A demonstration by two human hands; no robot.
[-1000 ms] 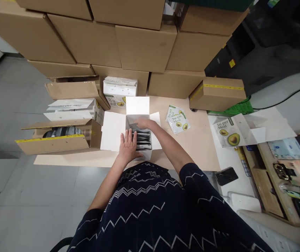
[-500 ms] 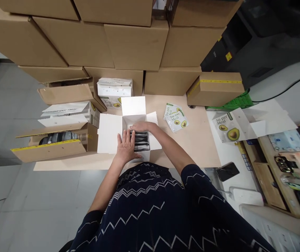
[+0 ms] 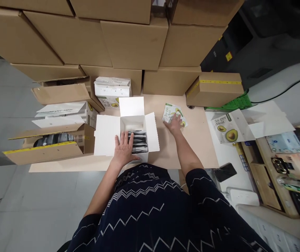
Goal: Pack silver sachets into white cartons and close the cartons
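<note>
A white carton (image 3: 107,134) stands with its flaps spread on the wooden table, holding a row of upright sachets (image 3: 140,142) in its near part; its far part shows bare bottom. My left hand (image 3: 123,148) rests on the carton's left edge, fingers spread, gripping nothing. To the right, my right hand (image 3: 175,124) lies over flat avocado-printed sachets (image 3: 169,109) on the table, fingers apart and touching the top one. The hand covers part of their print.
Brown boxes (image 3: 136,45) are stacked along the back. Opened brown boxes (image 3: 42,154) and white cartons (image 3: 113,87) stand at the left. On the right are an avocado carton (image 3: 226,127), a phone (image 3: 225,172) and a small brown box (image 3: 215,89).
My right hand has left the inside of the carton and moved right onto the flat sachets. My left hand stays at the carton's left edge. The view has shifted slightly.
</note>
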